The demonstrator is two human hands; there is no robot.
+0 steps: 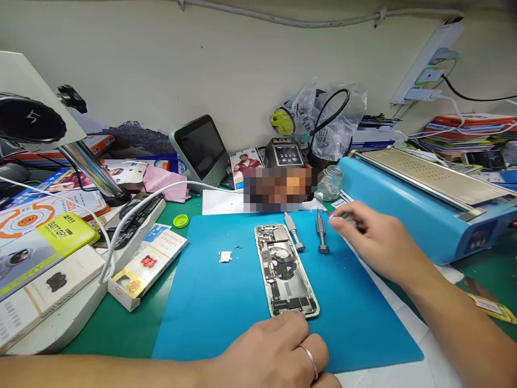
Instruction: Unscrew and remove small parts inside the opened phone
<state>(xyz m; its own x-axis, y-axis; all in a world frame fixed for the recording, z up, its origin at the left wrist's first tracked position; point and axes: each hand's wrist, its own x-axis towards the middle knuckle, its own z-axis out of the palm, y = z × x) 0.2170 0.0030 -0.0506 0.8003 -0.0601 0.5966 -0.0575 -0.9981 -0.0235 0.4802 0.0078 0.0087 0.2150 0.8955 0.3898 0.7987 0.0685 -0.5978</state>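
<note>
An opened phone (288, 280) lies on a blue mat (210, 323), its inner parts showing. My left hand (278, 350), with a ring on one finger, is at the phone's near end, its fingertips touching the lower edge; the fingers are bent together. To the right, my right hand (367, 231) hovers near the mat's right edge, thumb and fingers curled; whether something small is between them is hidden. One screwdriver (321, 234) rests on the mat left of that hand, and another screwdriver (294, 233) lies beside the phone's top. A small metal plate (225, 257) is left of the phone.
A blue machine (420, 215) with a metal top stands at the right. Boxes (149, 264) and a white cable (121, 231) crowd the left. Behind the mat are a glass jar (331, 183), a screen device (202, 151) and a control unit (286, 153). A lamp-like stand (92, 170) rises at left.
</note>
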